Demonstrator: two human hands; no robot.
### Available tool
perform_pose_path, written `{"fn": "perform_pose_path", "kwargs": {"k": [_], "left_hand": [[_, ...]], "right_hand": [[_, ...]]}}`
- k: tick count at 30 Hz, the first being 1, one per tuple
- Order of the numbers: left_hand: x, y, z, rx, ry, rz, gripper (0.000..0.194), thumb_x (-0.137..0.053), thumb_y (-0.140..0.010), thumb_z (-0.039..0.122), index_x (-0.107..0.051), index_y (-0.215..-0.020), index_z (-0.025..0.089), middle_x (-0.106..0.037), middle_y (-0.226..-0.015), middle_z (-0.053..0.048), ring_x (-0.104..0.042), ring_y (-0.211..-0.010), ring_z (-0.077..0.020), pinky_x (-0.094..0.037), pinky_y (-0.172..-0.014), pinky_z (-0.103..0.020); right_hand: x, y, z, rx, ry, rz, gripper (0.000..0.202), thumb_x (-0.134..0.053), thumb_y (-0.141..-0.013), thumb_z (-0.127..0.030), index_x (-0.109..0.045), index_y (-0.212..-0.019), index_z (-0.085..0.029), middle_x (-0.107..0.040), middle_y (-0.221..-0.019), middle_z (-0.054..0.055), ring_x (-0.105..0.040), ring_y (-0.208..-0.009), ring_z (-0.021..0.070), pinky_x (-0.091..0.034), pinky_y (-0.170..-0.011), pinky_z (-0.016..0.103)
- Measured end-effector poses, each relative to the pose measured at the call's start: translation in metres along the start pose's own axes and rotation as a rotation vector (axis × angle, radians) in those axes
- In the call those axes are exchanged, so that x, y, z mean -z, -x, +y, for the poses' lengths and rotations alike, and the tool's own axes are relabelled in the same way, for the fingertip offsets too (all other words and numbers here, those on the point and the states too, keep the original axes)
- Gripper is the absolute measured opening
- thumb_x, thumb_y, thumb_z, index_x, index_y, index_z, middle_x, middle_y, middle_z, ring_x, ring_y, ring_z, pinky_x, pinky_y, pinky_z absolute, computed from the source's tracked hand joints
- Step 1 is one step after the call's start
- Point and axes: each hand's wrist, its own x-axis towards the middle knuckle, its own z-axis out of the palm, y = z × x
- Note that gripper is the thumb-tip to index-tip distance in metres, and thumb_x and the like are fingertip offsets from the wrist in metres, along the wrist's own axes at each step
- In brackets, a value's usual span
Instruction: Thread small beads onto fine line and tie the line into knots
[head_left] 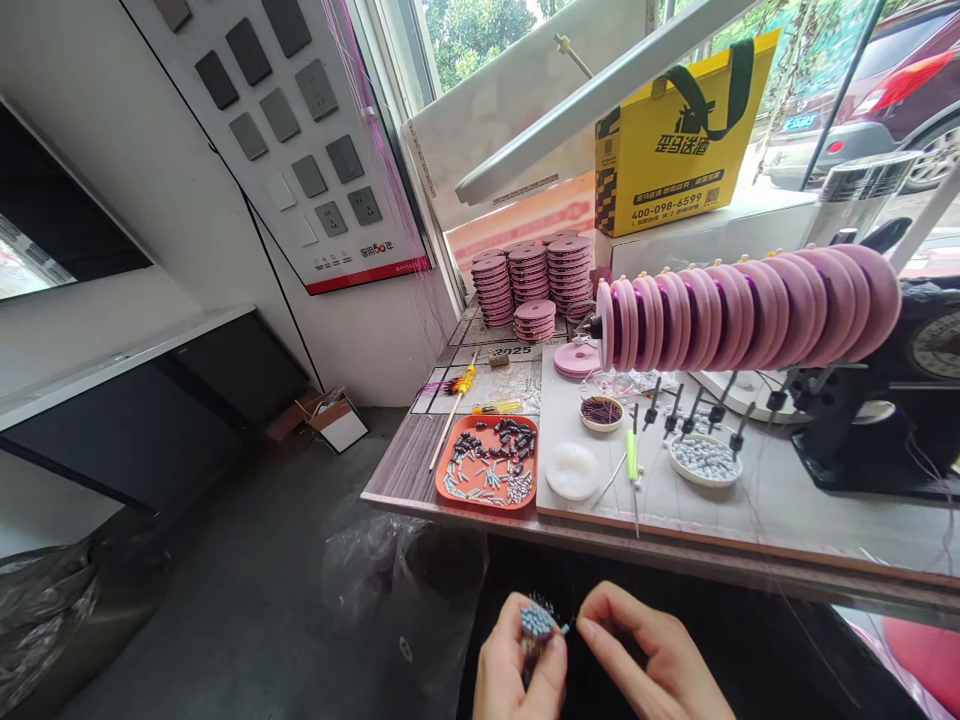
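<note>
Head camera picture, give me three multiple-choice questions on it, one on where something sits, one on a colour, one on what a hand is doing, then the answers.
1. Where is the orange tray of small beads?
A. near the table's front edge
B. on the floor
C. on the windowsill

2. What colour are the spools on the rod?
A. green
B. pink
C. black

3. What is the left hand doing?
A. resting flat on the table
B. gripping the green-handled tool
C. holding a small bundle of blue pieces

Answers:
1 A, the tray lies on the table by its near edge.
2 B, every spool in the row is pink.
3 C, the bundle of blue pieces sits in its fingers below the table, with the right hand pinching at its tip.
</note>
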Motion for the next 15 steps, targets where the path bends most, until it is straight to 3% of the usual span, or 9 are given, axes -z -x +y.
{"fn": "perform_pose_path", "kwargs": {"k": [7,11,13,15], "left_hand": [[0.0,-0.001,0.005,-0.063,-0.086,0.147,0.035,-0.067,-0.065,0.052,-0.06,-0.062,0.018,-0.043,-0.05,0.004,-0.035,-0.048,-0.0107,-0.03,-0.047,-0.023],[-0.004,-0.001,0.014,-0.061,-0.058,0.179,0.038,-0.07,-0.06,0.052,-0.056,-0.053,0.017,-0.032,-0.046,0.007,-0.023,-0.044,-0.0077,-0.021,-0.043,-0.024],[-0.005,-0.001,0.017,-0.036,-0.027,0.194,0.037,-0.073,-0.056,0.05,-0.058,-0.051,0.016,-0.028,-0.044,0.008,-0.018,-0.043,-0.0066,-0.017,-0.042,-0.024],[-0.006,-0.001,0.017,-0.026,0.006,0.214,0.037,-0.076,-0.052,0.049,-0.063,-0.051,0.015,-0.028,-0.041,0.009,-0.017,-0.042,-0.0056,-0.016,-0.042,-0.024]], "right_hand": [[0.002,0.001,0.004,0.073,0.055,0.007,0.027,-0.043,-0.088,-0.032,-0.046,-0.063,-0.019,-0.046,-0.055,-0.005,-0.045,-0.049,0.0102,-0.039,-0.048,0.017],[0.0,0.003,0.008,0.094,0.088,-0.034,0.026,-0.042,-0.09,-0.029,-0.046,-0.065,-0.02,-0.049,-0.057,-0.004,-0.049,-0.051,0.0103,-0.04,-0.05,0.016],[-0.001,0.005,0.011,0.115,0.12,-0.03,0.019,-0.042,-0.09,-0.028,-0.049,-0.074,-0.02,-0.052,-0.059,-0.004,-0.051,-0.052,0.0104,-0.042,-0.052,0.016],[-0.001,0.006,0.014,0.174,0.183,0.0,0.012,-0.044,-0.09,-0.027,-0.05,-0.096,-0.018,-0.053,-0.058,-0.005,-0.053,-0.049,0.0102,-0.042,-0.049,0.015]]}}
